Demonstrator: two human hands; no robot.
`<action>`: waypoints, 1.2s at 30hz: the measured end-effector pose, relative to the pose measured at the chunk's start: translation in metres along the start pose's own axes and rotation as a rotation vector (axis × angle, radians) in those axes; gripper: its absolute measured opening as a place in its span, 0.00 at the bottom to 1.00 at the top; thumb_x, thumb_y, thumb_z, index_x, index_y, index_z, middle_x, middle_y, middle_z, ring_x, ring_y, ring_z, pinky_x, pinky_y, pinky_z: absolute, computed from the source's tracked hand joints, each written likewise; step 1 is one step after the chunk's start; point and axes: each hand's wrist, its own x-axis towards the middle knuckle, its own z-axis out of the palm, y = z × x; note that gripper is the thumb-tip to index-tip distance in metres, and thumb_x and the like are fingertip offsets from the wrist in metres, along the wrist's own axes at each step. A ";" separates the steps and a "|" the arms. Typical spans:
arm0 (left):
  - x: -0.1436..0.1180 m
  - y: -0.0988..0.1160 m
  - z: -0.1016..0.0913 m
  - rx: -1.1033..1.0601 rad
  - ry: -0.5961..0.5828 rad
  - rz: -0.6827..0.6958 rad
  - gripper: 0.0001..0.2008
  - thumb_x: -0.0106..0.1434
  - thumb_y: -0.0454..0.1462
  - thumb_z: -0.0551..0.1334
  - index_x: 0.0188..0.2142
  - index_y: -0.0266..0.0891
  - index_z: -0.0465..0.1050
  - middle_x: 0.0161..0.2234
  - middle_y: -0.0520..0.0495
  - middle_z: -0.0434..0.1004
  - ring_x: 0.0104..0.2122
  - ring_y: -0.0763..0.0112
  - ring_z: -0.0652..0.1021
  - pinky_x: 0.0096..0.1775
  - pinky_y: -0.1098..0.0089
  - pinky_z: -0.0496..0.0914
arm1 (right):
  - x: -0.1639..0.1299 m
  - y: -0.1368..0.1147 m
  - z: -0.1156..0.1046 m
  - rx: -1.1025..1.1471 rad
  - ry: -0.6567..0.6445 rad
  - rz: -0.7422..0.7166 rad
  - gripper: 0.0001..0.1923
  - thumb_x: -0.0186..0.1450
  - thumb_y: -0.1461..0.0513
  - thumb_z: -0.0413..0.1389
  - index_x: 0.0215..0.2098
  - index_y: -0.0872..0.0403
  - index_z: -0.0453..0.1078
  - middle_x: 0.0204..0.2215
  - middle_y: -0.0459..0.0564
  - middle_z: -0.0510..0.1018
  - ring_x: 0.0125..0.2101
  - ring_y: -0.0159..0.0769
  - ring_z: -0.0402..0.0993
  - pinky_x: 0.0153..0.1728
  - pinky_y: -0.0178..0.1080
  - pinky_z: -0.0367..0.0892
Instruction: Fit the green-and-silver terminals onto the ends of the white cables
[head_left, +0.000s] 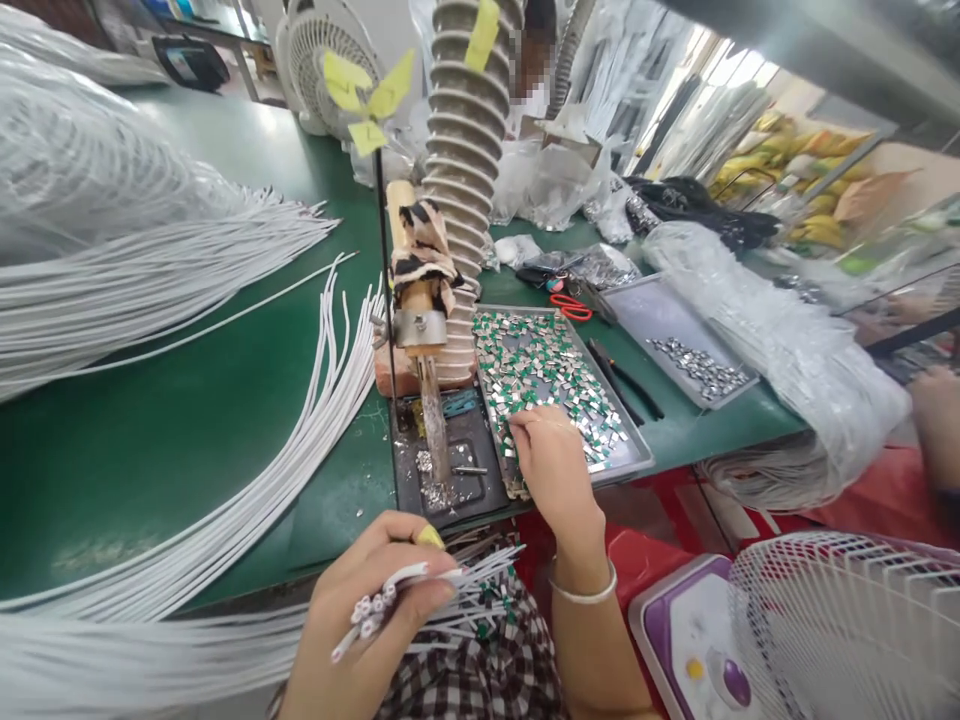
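My left hand (367,600) is closed around a bunch of white cables (375,608) at the bottom middle, cut ends facing me. One cable end lies between its thumb and index finger, and a yellow wrap covers a fingertip. My right hand (551,455) reaches over the near left part of a metal tray (637,450) of small silver-and-green connectors (525,350). Its thumb and index finger are pinched together among the connectors; what lies between them is too small to make out. Left of that hand, a soldering iron (431,420) points down over a dark solder-flecked base (487,495).
A ribbed duct (465,150) rises behind the iron. White cables (285,480) spread across the green table (187,400) at left. Pliers (630,380), red-handled scissors (571,306) and a second tray (637,300) lie right. A fan (847,620) stands at lower right, near another person's arm (937,425).
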 end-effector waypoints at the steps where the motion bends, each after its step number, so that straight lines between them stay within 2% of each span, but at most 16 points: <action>1: -0.001 -0.001 0.001 -0.009 0.029 -0.014 0.04 0.62 0.36 0.69 0.32 0.48 0.81 0.34 0.51 0.78 0.29 0.70 0.77 0.31 0.72 0.69 | -0.002 0.000 -0.001 0.011 0.009 -0.003 0.15 0.66 0.70 0.51 0.27 0.53 0.75 0.26 0.53 0.77 0.34 0.43 0.71 0.39 0.43 0.65; 5: -0.004 -0.005 0.001 -0.006 0.117 -0.045 0.05 0.61 0.33 0.67 0.30 0.46 0.80 0.37 0.50 0.81 0.35 0.68 0.79 0.35 0.72 0.70 | -0.015 -0.002 -0.011 0.107 0.082 0.017 0.13 0.67 0.68 0.50 0.31 0.53 0.75 0.29 0.53 0.79 0.34 0.42 0.74 0.37 0.42 0.68; 7: -0.003 -0.007 0.000 -0.007 0.114 -0.052 0.07 0.63 0.34 0.65 0.29 0.45 0.78 0.36 0.50 0.82 0.37 0.66 0.80 0.37 0.71 0.72 | -0.024 -0.009 -0.016 0.179 0.124 0.040 0.11 0.69 0.65 0.51 0.33 0.53 0.74 0.30 0.52 0.80 0.32 0.39 0.75 0.35 0.40 0.70; 9: 0.001 -0.007 -0.001 -0.021 0.076 -0.065 0.09 0.66 0.35 0.63 0.28 0.43 0.77 0.35 0.48 0.83 0.36 0.65 0.81 0.37 0.70 0.73 | -0.035 -0.021 -0.019 0.295 0.134 0.073 0.10 0.70 0.62 0.52 0.32 0.53 0.73 0.25 0.47 0.79 0.25 0.33 0.74 0.27 0.35 0.70; 10: 0.003 -0.007 0.000 -0.027 0.063 -0.076 0.10 0.66 0.35 0.62 0.27 0.42 0.76 0.35 0.47 0.84 0.34 0.65 0.81 0.38 0.69 0.74 | -0.041 -0.029 -0.020 0.378 0.123 0.089 0.10 0.70 0.61 0.52 0.32 0.53 0.72 0.21 0.44 0.76 0.20 0.30 0.72 0.22 0.33 0.68; 12: 0.008 -0.004 0.001 -0.059 0.051 -0.116 0.11 0.67 0.36 0.62 0.27 0.41 0.76 0.37 0.47 0.85 0.29 0.68 0.80 0.40 0.66 0.75 | -0.054 -0.045 -0.018 0.699 0.078 0.174 0.05 0.67 0.63 0.57 0.33 0.53 0.73 0.18 0.41 0.74 0.17 0.28 0.71 0.18 0.30 0.67; 14: 0.011 0.000 0.004 -0.079 0.045 -0.150 0.11 0.67 0.35 0.62 0.28 0.41 0.77 0.37 0.48 0.86 0.26 0.71 0.78 0.40 0.66 0.76 | -0.064 -0.057 -0.014 0.910 0.055 0.216 0.02 0.64 0.65 0.60 0.33 0.52 0.74 0.21 0.42 0.77 0.19 0.29 0.76 0.20 0.30 0.72; 16: 0.013 0.003 0.006 -0.114 0.040 -0.146 0.10 0.66 0.35 0.62 0.27 0.41 0.78 0.36 0.49 0.86 0.27 0.71 0.79 0.38 0.69 0.76 | -0.070 -0.064 -0.009 1.012 0.050 0.222 0.03 0.61 0.66 0.63 0.31 0.52 0.75 0.24 0.44 0.80 0.21 0.31 0.79 0.23 0.31 0.77; 18: 0.014 0.006 0.007 -0.119 0.069 -0.147 0.11 0.65 0.33 0.63 0.26 0.41 0.77 0.34 0.49 0.86 0.31 0.69 0.82 0.36 0.72 0.75 | -0.073 -0.065 -0.004 1.044 0.042 0.213 0.05 0.60 0.68 0.64 0.31 0.52 0.76 0.25 0.45 0.81 0.22 0.32 0.81 0.25 0.31 0.79; 24: 0.017 0.011 0.009 -0.120 0.081 -0.143 0.11 0.63 0.31 0.63 0.24 0.41 0.78 0.31 0.51 0.86 0.29 0.71 0.82 0.33 0.74 0.75 | -0.076 -0.063 0.001 1.051 0.041 0.187 0.07 0.62 0.69 0.63 0.33 0.51 0.77 0.27 0.45 0.82 0.24 0.32 0.82 0.26 0.31 0.79; 31: 0.018 0.012 0.008 -0.089 0.075 -0.140 0.11 0.63 0.31 0.62 0.24 0.41 0.76 0.31 0.52 0.86 0.29 0.73 0.82 0.33 0.75 0.74 | -0.082 -0.063 0.000 1.022 0.059 0.125 0.06 0.65 0.68 0.62 0.35 0.50 0.76 0.27 0.44 0.81 0.25 0.29 0.81 0.28 0.29 0.78; 33: 0.018 0.012 0.007 -0.070 0.082 -0.140 0.11 0.63 0.31 0.62 0.24 0.40 0.75 0.31 0.52 0.85 0.29 0.73 0.81 0.33 0.75 0.74 | -0.083 -0.061 -0.001 0.967 0.052 0.098 0.07 0.70 0.66 0.57 0.41 0.50 0.77 0.29 0.45 0.82 0.28 0.29 0.80 0.31 0.31 0.78; 36: 0.019 0.013 0.007 -0.040 0.103 -0.149 0.11 0.63 0.31 0.61 0.24 0.40 0.74 0.31 0.52 0.85 0.30 0.71 0.81 0.34 0.74 0.74 | -0.083 -0.057 -0.001 0.882 0.108 0.113 0.15 0.75 0.64 0.47 0.53 0.49 0.72 0.33 0.47 0.83 0.32 0.30 0.82 0.35 0.33 0.80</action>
